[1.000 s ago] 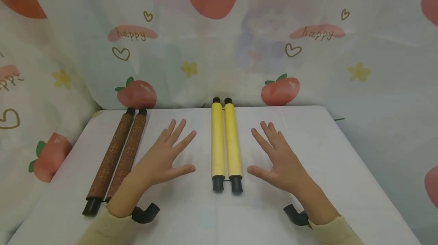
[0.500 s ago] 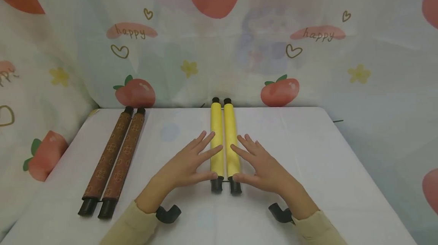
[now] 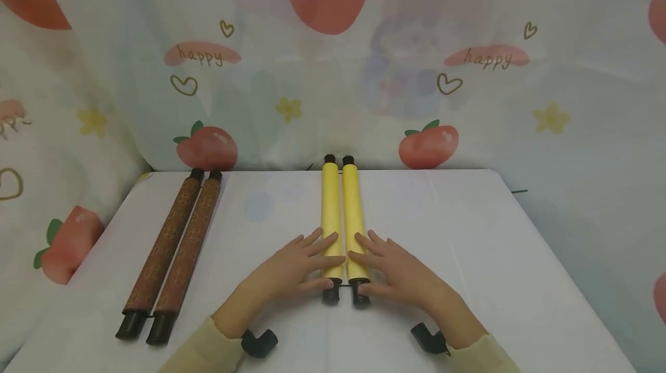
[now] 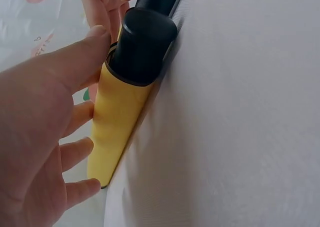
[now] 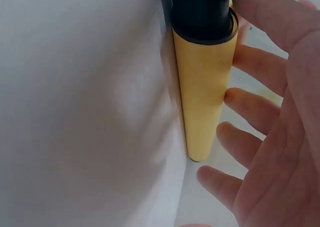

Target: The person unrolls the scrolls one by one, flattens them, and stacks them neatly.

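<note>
A yellow scroll (image 3: 330,199), rolled up from both ends into two parallel rolls with black end knobs, lies lengthwise on the white table. My left hand (image 3: 288,266) spreads its fingers over the near part of the left roll, thumb by the knob (image 4: 142,47). Mirroring it, my right hand (image 3: 403,272) reaches over the right roll, its thumb at that roll's knob (image 5: 200,12). In both wrist views the fingers are extended and apart, with fingertips right at the yellow surface. Neither hand wraps around a roll.
To the left, a brown patterned scroll (image 3: 163,246) with black knobs lies slanted, also as two rolls. The white table (image 3: 468,246) meets a printed fabric backdrop (image 3: 333,84) at its far edge. Black curved pieces (image 3: 258,343) sit under both wrists.
Both hands have moved inward from either side of the yellow scroll, then down toward its near end. The two scrolls have stayed in place.
</note>
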`<state>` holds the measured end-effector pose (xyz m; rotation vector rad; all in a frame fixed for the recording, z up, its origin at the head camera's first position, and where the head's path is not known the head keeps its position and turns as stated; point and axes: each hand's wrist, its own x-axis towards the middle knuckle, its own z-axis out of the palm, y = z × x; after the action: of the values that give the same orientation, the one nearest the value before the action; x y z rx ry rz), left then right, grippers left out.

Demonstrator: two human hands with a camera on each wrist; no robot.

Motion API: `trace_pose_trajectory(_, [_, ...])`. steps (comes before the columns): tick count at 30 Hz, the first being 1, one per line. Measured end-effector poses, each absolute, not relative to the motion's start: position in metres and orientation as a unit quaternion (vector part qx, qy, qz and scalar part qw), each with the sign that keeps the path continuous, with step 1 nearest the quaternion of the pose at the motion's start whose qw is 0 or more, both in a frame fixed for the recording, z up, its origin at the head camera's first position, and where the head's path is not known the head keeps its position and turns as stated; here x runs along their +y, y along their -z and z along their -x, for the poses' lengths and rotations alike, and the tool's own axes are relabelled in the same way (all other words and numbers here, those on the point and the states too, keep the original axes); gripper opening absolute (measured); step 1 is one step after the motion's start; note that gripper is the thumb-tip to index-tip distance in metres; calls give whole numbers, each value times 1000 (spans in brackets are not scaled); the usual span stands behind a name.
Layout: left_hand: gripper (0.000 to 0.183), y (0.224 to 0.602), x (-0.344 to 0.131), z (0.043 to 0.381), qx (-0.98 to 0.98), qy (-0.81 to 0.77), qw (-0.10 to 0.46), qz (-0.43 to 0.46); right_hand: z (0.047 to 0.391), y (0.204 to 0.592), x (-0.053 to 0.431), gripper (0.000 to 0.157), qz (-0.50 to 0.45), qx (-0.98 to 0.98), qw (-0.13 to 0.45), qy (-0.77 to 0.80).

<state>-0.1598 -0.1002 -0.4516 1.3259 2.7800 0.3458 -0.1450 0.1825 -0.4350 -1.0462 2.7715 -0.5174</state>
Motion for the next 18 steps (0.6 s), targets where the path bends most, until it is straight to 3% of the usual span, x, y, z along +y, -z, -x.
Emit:
trace_pose_trajectory(8, [45,456,-104,157,898,-137,-1,-417,142,436,186,67,358,917,55,166])
trace_pose_trajectory(18, [40,451,-102,163,890,-127,-42,-437,147,439,194,55,355,921,12,163])
